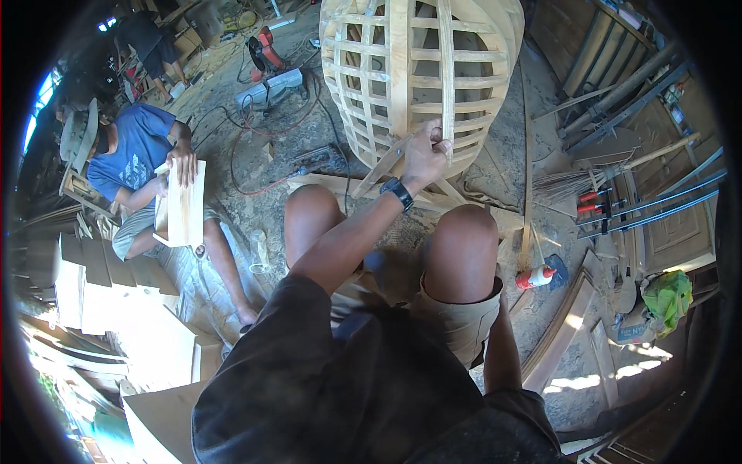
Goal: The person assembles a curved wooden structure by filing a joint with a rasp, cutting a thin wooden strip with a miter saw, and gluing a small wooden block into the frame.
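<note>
In front of me stands a curved wooden lattice frame (400,69) of crossing pale slats, rounded like a large basket. My left hand (427,155), with a dark watch on its wrist, reaches to its lower part. The fingers are closed on the low end of a long thin wooden strip (447,69) that runs upright over the cross slats. My right arm (502,348) hangs down beside my right thigh, and its hand is hidden behind the leg. Nearest to that side, a white and red glue bottle (536,277) lies on the floor.
At the left a seated person (135,147) holds a pale wooden piece (184,205). Farther back are another person (147,46), a red tool (267,50) and cables (239,147). Clamps (595,205), a twig broom (568,185) and boards (560,332) lie to the right.
</note>
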Tool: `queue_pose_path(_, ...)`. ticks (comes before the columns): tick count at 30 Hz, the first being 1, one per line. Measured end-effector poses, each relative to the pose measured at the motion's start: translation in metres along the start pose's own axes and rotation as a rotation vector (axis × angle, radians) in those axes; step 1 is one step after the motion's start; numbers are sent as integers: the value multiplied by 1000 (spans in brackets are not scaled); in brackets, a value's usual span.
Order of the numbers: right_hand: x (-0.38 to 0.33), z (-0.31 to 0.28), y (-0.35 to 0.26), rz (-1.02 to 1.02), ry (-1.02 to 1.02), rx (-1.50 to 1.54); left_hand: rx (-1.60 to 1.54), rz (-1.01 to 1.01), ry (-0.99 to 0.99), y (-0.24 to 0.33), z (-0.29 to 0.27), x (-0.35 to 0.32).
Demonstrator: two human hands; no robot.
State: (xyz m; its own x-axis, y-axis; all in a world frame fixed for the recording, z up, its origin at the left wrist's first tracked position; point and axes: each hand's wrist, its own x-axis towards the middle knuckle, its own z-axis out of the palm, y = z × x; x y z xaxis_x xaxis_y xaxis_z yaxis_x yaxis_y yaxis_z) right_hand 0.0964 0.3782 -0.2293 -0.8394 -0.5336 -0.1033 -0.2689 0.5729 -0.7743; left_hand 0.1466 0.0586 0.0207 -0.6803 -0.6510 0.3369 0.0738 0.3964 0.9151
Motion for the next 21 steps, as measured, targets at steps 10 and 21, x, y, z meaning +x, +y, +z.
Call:
queue_pose_path(10,14,103,1,-115,-477,-147,3,78,-101,54,-115,-11)
queue_pose_path(21,120,25,-228,-501,-86,493,40,181,102,119,-172,-40)
